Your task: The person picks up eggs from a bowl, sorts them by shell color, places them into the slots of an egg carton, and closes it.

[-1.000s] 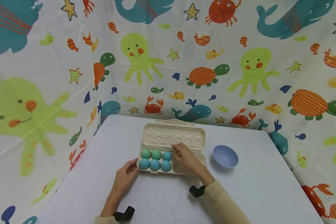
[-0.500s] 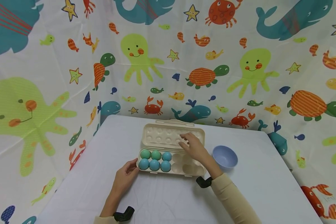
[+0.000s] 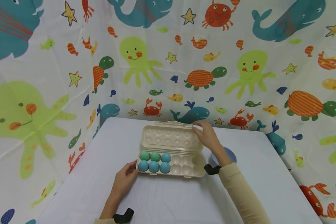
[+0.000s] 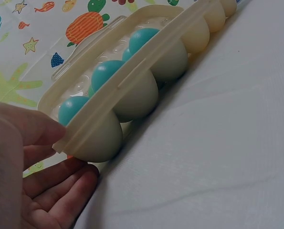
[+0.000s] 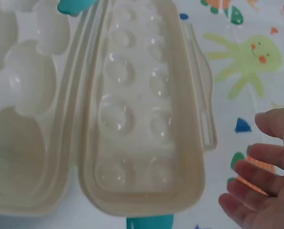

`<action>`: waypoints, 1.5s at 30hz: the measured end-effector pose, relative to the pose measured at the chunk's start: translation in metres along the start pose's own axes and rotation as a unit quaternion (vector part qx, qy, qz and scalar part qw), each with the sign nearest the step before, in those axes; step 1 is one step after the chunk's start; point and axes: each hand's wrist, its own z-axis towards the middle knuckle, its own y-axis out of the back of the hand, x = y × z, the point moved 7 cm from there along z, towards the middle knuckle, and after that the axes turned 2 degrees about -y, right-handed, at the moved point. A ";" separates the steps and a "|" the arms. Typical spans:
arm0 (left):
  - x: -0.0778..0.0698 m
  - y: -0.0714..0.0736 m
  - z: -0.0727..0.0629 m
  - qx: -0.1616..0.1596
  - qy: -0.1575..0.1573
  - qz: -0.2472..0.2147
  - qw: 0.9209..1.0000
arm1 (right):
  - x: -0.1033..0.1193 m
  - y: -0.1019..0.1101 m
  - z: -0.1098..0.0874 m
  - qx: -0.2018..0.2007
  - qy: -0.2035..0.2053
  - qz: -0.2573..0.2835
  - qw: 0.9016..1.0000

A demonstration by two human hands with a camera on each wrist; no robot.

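A cream egg carton (image 3: 182, 169) lies open on the table, its lid (image 3: 169, 137) folded back. Its left half holds green eggs (image 3: 144, 155) and blue eggs (image 3: 165, 167); the right-half cups hold none. My left hand (image 3: 125, 180) grips the carton's left end: in the left wrist view the thumb (image 4: 41, 125) lies at the rim and the fingers (image 4: 68, 191) curl below, by the end cup. My right hand (image 3: 208, 135) is at the lid's far right corner. In the right wrist view its fingers (image 5: 256, 176) are spread and hold nothing, apart from the lid.
A blue bowl (image 3: 229, 154) stands right of the carton, partly hidden by my right forearm. White cloth covers the table (image 3: 168, 199). A curtain (image 3: 168, 68) printed with sea animals hangs behind and along the sides.
My right hand has moved from beside the blue eggs up and right, over the lid, to its far right corner. My left hand stays at the carton's end.
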 end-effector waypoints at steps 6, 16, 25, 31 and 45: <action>0.003 -0.002 -0.001 0.001 0.005 -0.001 1.000 | -0.026 0.001 0.004 0.028 -0.057 0.010 0.998; -0.001 -0.004 -0.003 -0.002 -0.002 -0.005 1.000 | -0.065 -0.021 -0.002 0.071 -0.157 0.077 0.982; 0.002 -0.005 0.000 0.008 0.021 -0.040 0.999 | -0.064 -0.030 -0.008 0.063 -0.176 0.106 0.977; -0.002 0.002 0.017 0.014 0.086 -0.101 0.991 | -0.061 -0.031 -0.005 0.061 -0.166 0.102 0.979; -0.054 0.009 0.116 0.037 0.153 -0.059 0.986 | -0.056 -0.030 -0.006 0.053 -0.171 0.116 0.977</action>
